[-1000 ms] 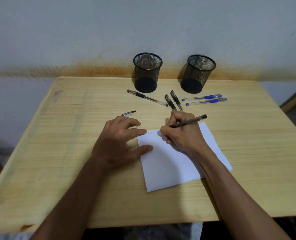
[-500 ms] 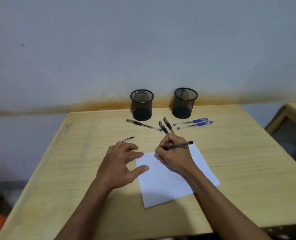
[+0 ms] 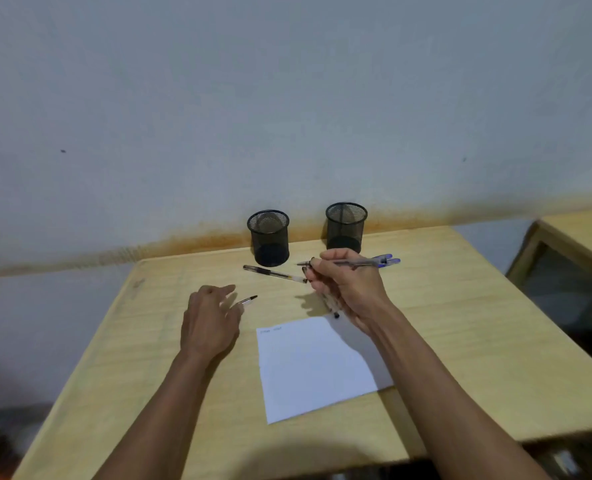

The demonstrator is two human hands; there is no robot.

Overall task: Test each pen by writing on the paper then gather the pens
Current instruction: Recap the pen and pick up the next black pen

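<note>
My right hand (image 3: 351,289) hovers over the table behind the white paper (image 3: 318,368). Its fingers are closed on a blue-capped pen (image 3: 374,262) that points left, and on dark pens (image 3: 332,308) that stick out under the palm. A second blue end shows beside the first; whether that pen is held I cannot tell. A clear pen with black ends (image 3: 274,273) lies alone on the wood. My left hand (image 3: 209,323) rests flat, fingers apart, its fingertips at a short pen piece (image 3: 248,300). Faint writing marks the paper's top left corner.
Two black mesh cups (image 3: 269,239) (image 3: 346,227) stand upright at the back of the wooden table (image 3: 460,341), against the wall. A second wooden piece of furniture (image 3: 571,244) stands to the right, across a gap.
My right hand left the paper and went back to the lying pens, which it now holds along with its own. My left hand slid off the paper toward the short pen piece. The view tilted up.
</note>
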